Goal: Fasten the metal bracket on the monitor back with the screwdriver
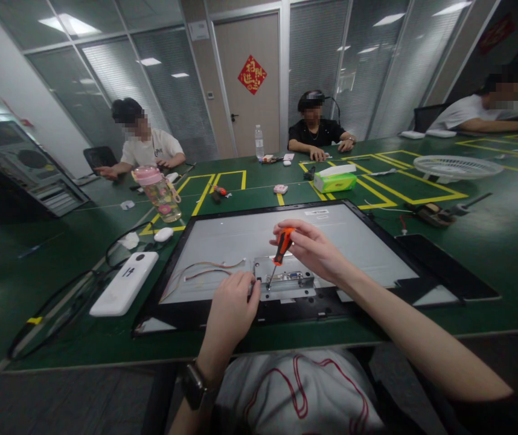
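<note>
My right hand (313,244) is closed round the orange and black handle of a screwdriver (283,244). Its shaft slants down to the lower left, and the tip meets the front edge of a metal bracket (281,295) with connector ports. Curled at the bracket's left end, my left hand (234,299) grips its edge with thumb and fingers; the fingertips are partly hidden. The bracket sits on the grey back of a flat display panel (236,232) with a black frame, lying on the green table. Thin loose wires (209,266) run across the panel left of the bracket.
Left of the panel are a white power bank (125,284), black cables (55,320) and a pink-lidded bottle (157,193). A black phone-like slab (447,266) lies right. Beyond stand a tissue pack (335,180) and a white fan grille (457,167). Several people sit around the table.
</note>
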Available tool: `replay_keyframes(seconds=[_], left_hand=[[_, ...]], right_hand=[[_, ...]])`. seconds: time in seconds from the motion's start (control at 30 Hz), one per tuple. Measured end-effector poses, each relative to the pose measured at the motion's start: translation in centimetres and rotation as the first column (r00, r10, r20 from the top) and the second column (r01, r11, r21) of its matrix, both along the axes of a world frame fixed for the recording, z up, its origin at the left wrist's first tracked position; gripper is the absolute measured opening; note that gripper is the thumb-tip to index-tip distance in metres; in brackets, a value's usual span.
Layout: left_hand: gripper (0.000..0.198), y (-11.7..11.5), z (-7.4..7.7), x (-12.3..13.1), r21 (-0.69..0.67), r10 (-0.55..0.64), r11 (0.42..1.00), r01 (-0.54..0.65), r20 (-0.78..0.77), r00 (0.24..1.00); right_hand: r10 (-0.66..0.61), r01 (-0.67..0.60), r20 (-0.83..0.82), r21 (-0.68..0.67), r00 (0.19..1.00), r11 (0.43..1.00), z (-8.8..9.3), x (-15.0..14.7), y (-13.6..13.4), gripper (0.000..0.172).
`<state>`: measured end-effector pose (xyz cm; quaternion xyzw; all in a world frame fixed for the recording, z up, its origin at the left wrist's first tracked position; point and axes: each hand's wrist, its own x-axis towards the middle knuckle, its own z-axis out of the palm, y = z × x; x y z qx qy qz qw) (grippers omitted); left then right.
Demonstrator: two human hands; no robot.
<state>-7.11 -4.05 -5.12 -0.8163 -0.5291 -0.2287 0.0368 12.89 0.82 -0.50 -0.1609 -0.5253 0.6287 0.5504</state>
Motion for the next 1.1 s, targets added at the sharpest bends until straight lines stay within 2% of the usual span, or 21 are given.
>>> replay_keyframes(seconds=[0.2,0.3,0.53,0.67,0.77,0.93,1.1], left_hand=[[0.015,-0.02,0.02,-0.02,0.000,-0.002,1.000,0.002,-0.002,1.000],[0.015,-0.01,0.05,0.02,-0.019,0.005,1.000,-0.006,-0.008,1.000],[0.015,0.04,0.00,0.04,-0.023,0.008,1.000,-0.008,-0.004,1.000],[0.016,0.03,-0.08,-0.01,-0.005,0.000,1.000,0.000,-0.001,1.000],[0.016,0.03,-0.03,-0.03,0.001,-0.003,1.000,0.003,-0.001,1.000],[0.017,0.02,0.04,-0.01,0.001,0.000,1.000,0.000,-0.001,1.000],[0.016,-0.04,0.00,0.02,-0.002,-0.002,1.000,0.002,0.000,1.000]], right_hand=[[0.044,-0.044,-0.002,-0.014,0.999,0.999,0.39,0.01,-0.16,0.028],[0.057,-0.058,-0.010,-0.020,0.998,0.998,0.41,-0.02,-0.15,0.026],[-0.028,0.027,0.019,0.012,0.999,1.000,0.11,0.09,0.05,0.019],[0.028,-0.028,0.010,-0.015,1.000,0.999,0.36,0.11,-0.10,0.025],[0.063,-0.063,0.002,-0.023,0.998,0.998,0.47,0.07,-0.23,0.023],[0.005,-0.006,0.027,0.035,1.000,0.999,0.25,0.13,-0.17,0.018],[0.041,-0.041,0.035,0.013,0.999,0.999,0.36,0.25,-0.20,0.026]])
